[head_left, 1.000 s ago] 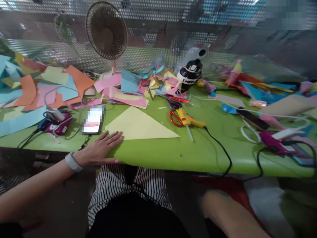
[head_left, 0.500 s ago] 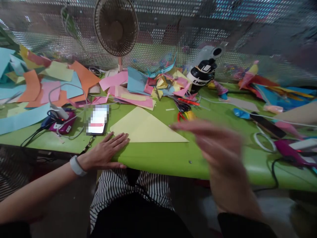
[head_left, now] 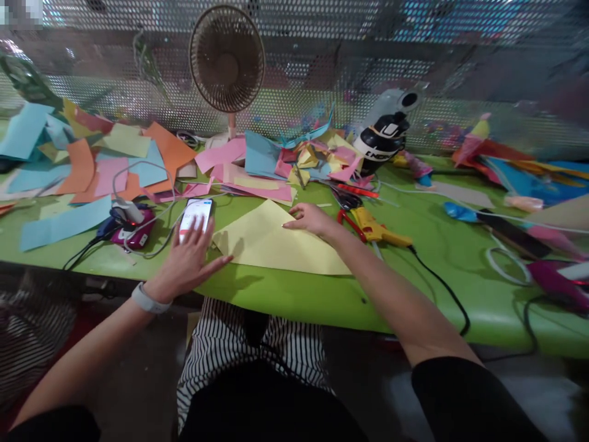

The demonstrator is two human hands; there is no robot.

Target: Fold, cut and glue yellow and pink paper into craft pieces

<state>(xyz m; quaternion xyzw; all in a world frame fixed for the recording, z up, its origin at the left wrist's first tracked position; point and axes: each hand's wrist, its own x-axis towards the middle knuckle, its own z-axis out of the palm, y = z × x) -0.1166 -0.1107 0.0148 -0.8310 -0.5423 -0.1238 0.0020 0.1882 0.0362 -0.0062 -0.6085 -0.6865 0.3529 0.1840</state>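
Yellow paper (head_left: pixel 264 242) now has the right fingers (head_left: pixel 304 215) over it.

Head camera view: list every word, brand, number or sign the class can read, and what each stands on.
"EN...": white band of the dark-and-clear bottle; the remaining letters are too blurred to read surely.
Phone screen: text too small to read.
Elsewhere: nothing readable.

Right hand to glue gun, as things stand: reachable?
Likely yes: the right hand is at the yellow sheet, the glue gun lies to its right, and nothing seen covers the gun's handle.
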